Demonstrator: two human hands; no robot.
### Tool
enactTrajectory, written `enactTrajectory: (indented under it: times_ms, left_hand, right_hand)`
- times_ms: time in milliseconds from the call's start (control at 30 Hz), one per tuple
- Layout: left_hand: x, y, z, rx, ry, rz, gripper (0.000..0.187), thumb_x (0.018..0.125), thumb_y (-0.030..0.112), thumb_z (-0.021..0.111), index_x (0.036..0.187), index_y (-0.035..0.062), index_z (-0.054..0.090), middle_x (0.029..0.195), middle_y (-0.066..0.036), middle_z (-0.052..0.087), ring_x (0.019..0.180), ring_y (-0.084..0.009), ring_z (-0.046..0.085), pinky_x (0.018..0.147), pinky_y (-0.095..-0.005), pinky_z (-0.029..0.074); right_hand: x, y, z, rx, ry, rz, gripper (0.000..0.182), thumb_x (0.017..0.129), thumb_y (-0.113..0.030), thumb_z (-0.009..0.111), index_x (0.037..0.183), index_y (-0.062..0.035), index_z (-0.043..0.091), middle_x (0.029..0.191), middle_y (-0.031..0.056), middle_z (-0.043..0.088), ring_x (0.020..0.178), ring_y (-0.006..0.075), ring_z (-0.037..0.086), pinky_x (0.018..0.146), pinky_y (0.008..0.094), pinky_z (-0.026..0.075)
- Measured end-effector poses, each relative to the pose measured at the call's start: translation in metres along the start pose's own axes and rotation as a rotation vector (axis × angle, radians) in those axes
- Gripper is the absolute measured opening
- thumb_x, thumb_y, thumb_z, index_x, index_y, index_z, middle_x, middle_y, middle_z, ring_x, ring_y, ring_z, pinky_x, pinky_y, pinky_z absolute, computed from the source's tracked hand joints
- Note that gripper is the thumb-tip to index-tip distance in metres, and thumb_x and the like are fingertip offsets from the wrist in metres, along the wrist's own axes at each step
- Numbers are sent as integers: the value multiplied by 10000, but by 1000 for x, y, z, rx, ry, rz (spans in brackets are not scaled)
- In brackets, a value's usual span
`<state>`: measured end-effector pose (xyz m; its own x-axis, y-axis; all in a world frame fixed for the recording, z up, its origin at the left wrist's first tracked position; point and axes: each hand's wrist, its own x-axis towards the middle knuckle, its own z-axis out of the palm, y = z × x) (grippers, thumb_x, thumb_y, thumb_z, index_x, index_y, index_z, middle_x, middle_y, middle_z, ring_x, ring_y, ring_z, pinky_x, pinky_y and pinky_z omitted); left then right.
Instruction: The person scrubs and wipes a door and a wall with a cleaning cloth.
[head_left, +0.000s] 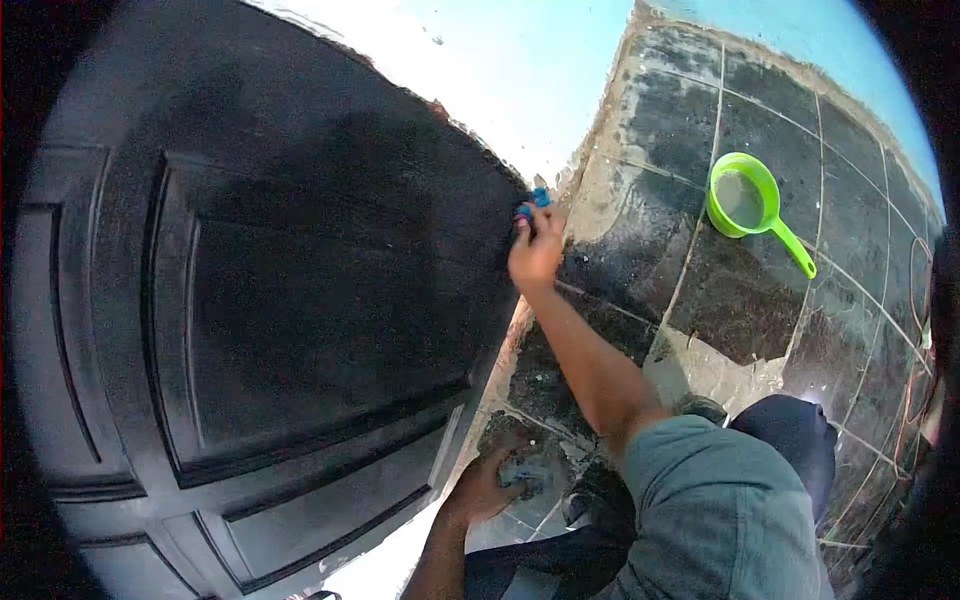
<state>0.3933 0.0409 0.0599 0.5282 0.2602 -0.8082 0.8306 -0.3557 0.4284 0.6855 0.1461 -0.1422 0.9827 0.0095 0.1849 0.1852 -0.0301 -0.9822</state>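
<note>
My right hand (537, 252) is closed on a small blue cloth (541, 197), pressed at the lower edge of a black panelled door (330, 300) where it meets the white wall. Down near the tiled floor, my left hand (483, 487) has its fingers curled around a dull greyish thing (530, 470) whose kind does not show clearly. To the right, a lime-green dipper (771, 222) with a long handle stands on the dark tiles, holding cloudy greyish liquid.
Dark floor tiles (760, 290) with pale grout carry wet patches and light smears. A pale blue wall (800, 40) borders the floor at the top. Thin cables (912, 380) lie along the far right. My knees are bent low beside the door.
</note>
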Motion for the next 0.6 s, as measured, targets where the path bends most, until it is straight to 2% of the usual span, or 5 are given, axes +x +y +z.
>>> enactTrajectory:
  times_ms: [167, 300, 400, 433, 600]
  left_hand:
    - [2, 1, 3, 18, 16, 101, 729, 861, 228, 829, 1504, 124, 503, 1534, -224, 508, 1416, -374, 501, 1198, -460, 393]
    - [4, 1, -5, -23, -29, 54, 723, 856, 215, 829, 1492, 99, 507, 1570, -220, 467, 1443, -370, 471, 1201, -458, 385]
    - [9, -6, 0, -41, -21, 83, 722, 851, 210, 831, 1487, 88, 510, 1577, -220, 457, 1455, -369, 454, 1206, -457, 375]
    - [10, 4, -2, -40, -28, 88, 723, 851, 207, 830, 1488, 88, 508, 1572, -220, 461, 1457, -369, 451, 1210, -456, 370]
    - [6, -1, 3, -63, -42, 59, 729, 851, 181, 819, 1501, 107, 497, 1552, -212, 476, 1454, -372, 446, 1223, -457, 356]
  right_hand:
    - [9, 58, 0, 16, -38, 306, 501, 907, -20, 666, 1403, -22, 602, 1282, 274, 634, 1152, 445, 628, 978, 481, 490]
    - [-18, 73, 5, 69, -183, 291, 488, 902, -35, 686, 1385, -26, 616, 1186, 248, 627, 1089, 443, 621, 961, 489, 495]
    - [-33, 35, -12, -117, -82, -42, 430, 908, -39, 685, 1337, -22, 655, 1162, 224, 595, 1048, 427, 615, 937, 484, 499]
    - [-27, 43, -8, 117, -149, 190, 379, 930, -56, 668, 1306, -8, 663, 1174, 215, 570, 1031, 419, 612, 917, 486, 501]
    - [-17, 102, 4, -138, -165, 330, 305, 962, -85, 639, 1246, 23, 651, 1160, 239, 613, 1052, 409, 627, 937, 473, 496]
